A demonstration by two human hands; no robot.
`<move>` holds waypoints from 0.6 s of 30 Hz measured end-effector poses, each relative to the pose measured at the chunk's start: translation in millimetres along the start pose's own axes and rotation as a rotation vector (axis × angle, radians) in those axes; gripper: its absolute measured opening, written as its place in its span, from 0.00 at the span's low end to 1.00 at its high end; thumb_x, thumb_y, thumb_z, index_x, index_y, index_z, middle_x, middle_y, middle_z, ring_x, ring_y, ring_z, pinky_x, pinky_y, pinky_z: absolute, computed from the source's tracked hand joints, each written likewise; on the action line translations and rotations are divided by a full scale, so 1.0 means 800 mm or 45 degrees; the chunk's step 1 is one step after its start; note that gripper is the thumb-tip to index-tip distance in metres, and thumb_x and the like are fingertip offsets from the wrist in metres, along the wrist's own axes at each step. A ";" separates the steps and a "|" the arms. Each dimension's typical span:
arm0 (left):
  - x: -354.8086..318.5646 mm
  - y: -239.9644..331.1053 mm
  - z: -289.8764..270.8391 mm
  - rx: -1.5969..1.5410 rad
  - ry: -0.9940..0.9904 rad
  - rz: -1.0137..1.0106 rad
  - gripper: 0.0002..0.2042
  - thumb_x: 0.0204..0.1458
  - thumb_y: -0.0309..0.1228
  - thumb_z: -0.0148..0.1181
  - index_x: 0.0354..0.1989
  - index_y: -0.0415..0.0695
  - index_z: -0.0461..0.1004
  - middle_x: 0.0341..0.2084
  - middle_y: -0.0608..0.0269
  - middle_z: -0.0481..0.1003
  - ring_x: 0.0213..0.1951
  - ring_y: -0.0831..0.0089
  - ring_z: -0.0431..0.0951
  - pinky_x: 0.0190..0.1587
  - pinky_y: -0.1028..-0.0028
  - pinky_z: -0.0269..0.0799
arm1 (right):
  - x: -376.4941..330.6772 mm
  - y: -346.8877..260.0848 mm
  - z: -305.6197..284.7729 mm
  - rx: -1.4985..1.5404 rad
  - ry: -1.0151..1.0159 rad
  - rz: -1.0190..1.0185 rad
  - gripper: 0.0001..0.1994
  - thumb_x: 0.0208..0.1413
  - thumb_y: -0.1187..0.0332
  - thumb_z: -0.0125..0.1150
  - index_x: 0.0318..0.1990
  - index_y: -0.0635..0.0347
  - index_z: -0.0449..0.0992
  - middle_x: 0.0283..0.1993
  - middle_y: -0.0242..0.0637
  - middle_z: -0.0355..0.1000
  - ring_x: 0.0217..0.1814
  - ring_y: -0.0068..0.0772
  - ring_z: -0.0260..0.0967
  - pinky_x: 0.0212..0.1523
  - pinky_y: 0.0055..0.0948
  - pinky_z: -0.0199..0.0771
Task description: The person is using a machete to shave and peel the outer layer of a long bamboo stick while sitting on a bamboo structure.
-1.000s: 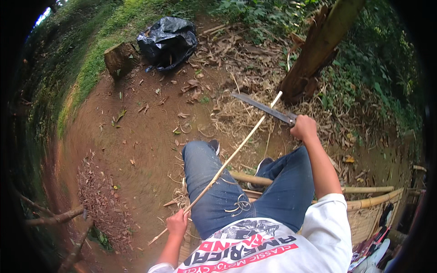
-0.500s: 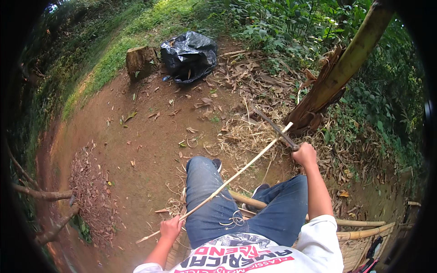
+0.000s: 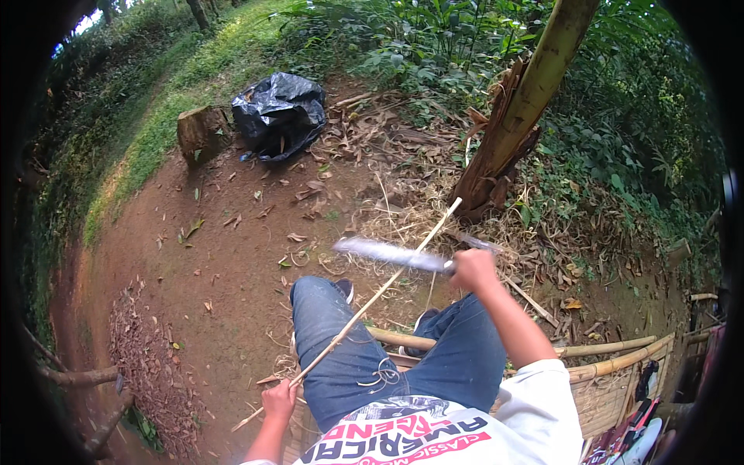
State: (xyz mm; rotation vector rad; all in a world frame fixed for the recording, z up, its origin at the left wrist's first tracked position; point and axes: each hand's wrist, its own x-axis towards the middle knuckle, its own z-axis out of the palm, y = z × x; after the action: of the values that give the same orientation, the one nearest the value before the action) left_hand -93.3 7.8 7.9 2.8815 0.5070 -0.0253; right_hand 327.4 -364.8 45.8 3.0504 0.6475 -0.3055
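While the thin bamboo strip (image 3: pixel 364 306) ran slantwise across your lap, from low beside your left knee up toward the base of the tree, your left hand (image 3: pixel 277 401) was closed around its lower end, with a short tail of the strip sticking out below your fist. Your right hand (image 3: pixel 474 270) was clenched on the handle of a long knife (image 3: pixel 390 253), whose blade lay level and blurred, pointing to your left, crossing the strip near its upper part; whether blade and strip touched could not be told. Both hands were well apart, one at each end of the strip.

You sat in blue jeans (image 3: pixel 353 356) and a white printed shirt (image 3: pixel 434 434), a dark shoe (image 3: pixel 345 288) showing past your left knee. Bamboo poles (image 3: pixel 612 349) lay under and beside your legs, with woven bamboo work at your right. Bare brown earth (image 3: pixel 217 263) strewn with dry leaves and shavings spread ahead. Farther off stood a tree trunk (image 3: pixel 527 101), a black plastic bag (image 3: pixel 280 115) and just beside it a cut stump (image 3: pixel 201 133), with grass and green bushes beyond.
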 end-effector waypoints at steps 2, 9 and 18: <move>0.002 -0.002 -0.001 0.032 0.006 0.008 0.10 0.52 0.37 0.58 0.24 0.46 0.69 0.16 0.55 0.72 0.20 0.53 0.75 0.24 0.58 0.68 | 0.011 0.057 -0.009 0.081 0.128 0.358 0.10 0.39 0.61 0.62 0.25 0.58 0.80 0.30 0.47 0.77 0.34 0.43 0.78 0.36 0.39 0.79; 0.016 -0.007 0.016 0.005 0.025 0.091 0.10 0.51 0.35 0.59 0.24 0.46 0.68 0.15 0.54 0.72 0.19 0.52 0.75 0.23 0.57 0.67 | -0.012 0.046 -0.053 0.109 0.133 0.355 0.12 0.43 0.63 0.60 0.31 0.61 0.81 0.32 0.49 0.78 0.36 0.46 0.79 0.40 0.41 0.79; 0.004 -0.008 -0.003 0.021 0.035 0.049 0.11 0.51 0.36 0.60 0.24 0.46 0.68 0.15 0.54 0.72 0.20 0.53 0.75 0.23 0.57 0.67 | 0.004 0.036 -0.006 -0.079 0.118 0.068 0.09 0.35 0.60 0.63 0.23 0.54 0.79 0.26 0.42 0.77 0.30 0.44 0.78 0.36 0.41 0.78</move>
State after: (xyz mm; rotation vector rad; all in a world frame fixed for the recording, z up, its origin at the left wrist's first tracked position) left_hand -92.3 15.6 8.6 2.9111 0.4578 0.0168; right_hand 342.6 -390.0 49.3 3.0313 0.5668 -0.1409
